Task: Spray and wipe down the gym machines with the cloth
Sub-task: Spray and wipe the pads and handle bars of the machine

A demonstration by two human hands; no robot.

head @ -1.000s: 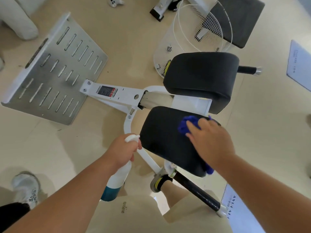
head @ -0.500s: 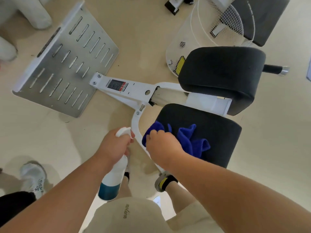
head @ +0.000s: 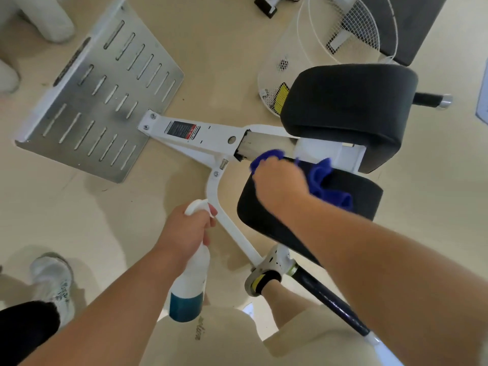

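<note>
Wipe step: right hand [head: 280,180] presses blue cloth [head: 327,184] on near black pad [head: 351,196], far-left corner. Left hand [head: 184,228] grips spray bottle [head: 191,281], idle. Next: probably far pad [head: 348,101].

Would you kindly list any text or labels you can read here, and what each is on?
Sticker on the white frame: print too small to read.
Lettering on the beige shorts: too blurred to read.
No other text shows.
</note>
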